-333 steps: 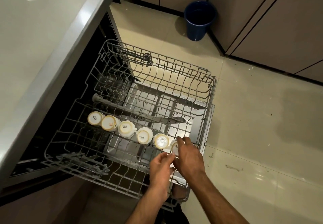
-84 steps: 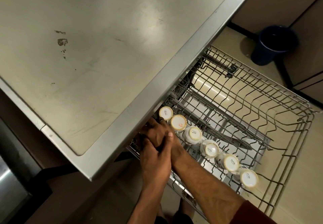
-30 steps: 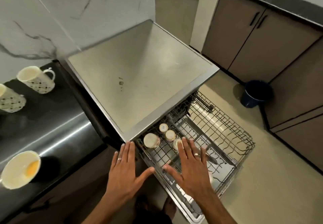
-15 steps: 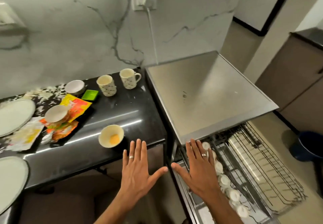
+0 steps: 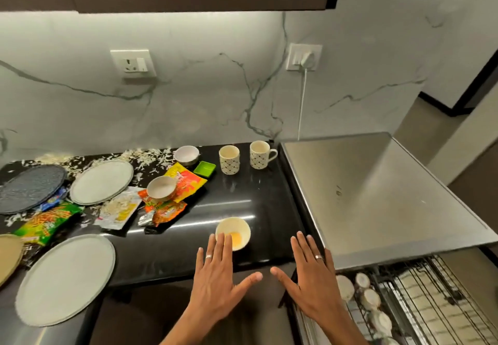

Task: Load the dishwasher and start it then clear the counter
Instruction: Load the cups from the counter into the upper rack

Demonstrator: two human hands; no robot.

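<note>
Left hand (image 5: 215, 285) of ours hovers flat and open, fingers spread, holding nothing, at the front edge of the black table (image 5: 269, 199); its fingertips (image 5: 221, 237) overlap the near rim of the small cream bowl with yellow residue (image 5: 234, 233), which lies straight ahead of it and a touch to the right. Our right hand (image 5: 310, 282) is equally open and empty, off to the bowl's right, over the seam where the table meets the steel top of the dishwasher (image 5: 377, 196). We judge the left hand the nearer one for picking the bowl up. The pulled-out dishwasher rack (image 5: 431, 304), with a row of upturned cups (image 5: 362, 295), lies lower right, so the bowl would travel rightward, past the right hand
</note>
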